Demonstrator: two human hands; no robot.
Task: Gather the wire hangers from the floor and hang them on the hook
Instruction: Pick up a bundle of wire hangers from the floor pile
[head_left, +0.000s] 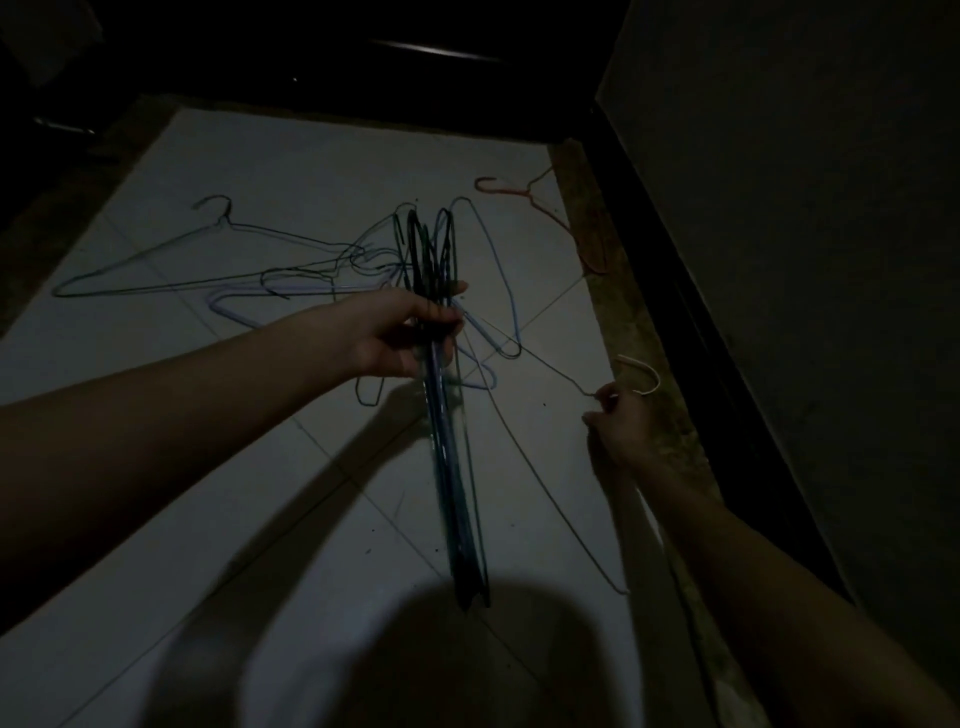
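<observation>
While gripping hangers (447, 415), both hands.

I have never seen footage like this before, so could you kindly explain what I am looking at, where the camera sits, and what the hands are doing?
There is no machine here: a person wears a camera on the head, looking down at their own two arms in a dim room. The left hand grips a bundle of dark wire hangers, gathered together with their hooks pointing away. The right hand pinches the neck of a white hanger, just below its hook. On the pale tiled floor more hangers lie loose: a tangled pile to the left and an orange hanger near the wall. The hook they are meant for is not in view.
</observation>
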